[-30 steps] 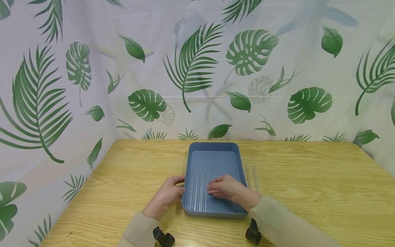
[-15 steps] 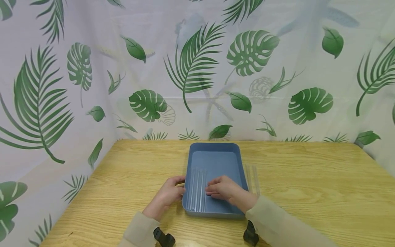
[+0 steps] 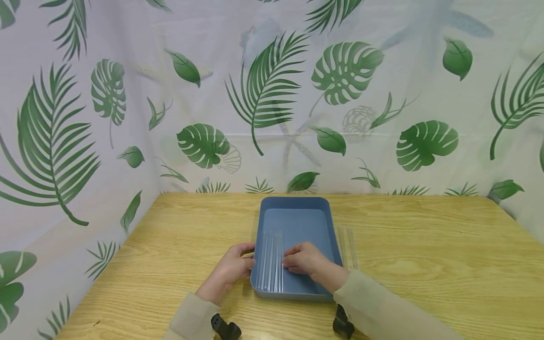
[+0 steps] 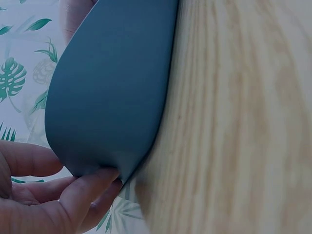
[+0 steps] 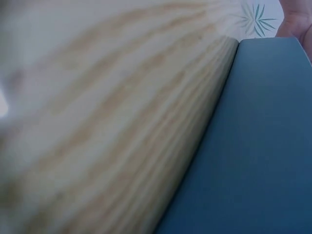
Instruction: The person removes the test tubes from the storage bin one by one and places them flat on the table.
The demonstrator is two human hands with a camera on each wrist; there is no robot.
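Note:
A shallow blue tray [image 3: 297,219] stands on the table, with several thin clear tubes [image 3: 269,262] side by side along its left part. My left hand [image 3: 231,264] rests at the tray's left side; its fingertips press the outer wall [image 4: 105,87] in the left wrist view. My right hand [image 3: 308,259] reaches over the right rim into the tray. Its loosely bent fingers lie against the right side of the row of tubes. The right wrist view shows the tray's outer wall [image 5: 253,146] but hides that hand.
To the right of the tray, more clear tubes [image 3: 349,248] lie on the wooden table [image 3: 425,250]. A white curtain [image 3: 272,108] with green leaves hangs behind the table and down its left side. Black camera mounts [image 3: 225,328] sit at both wrists.
My right hand has shifted a little left inside the tray, and the rightmost tube has moved left with it, closer to the others. The left hand and tray stay in place.

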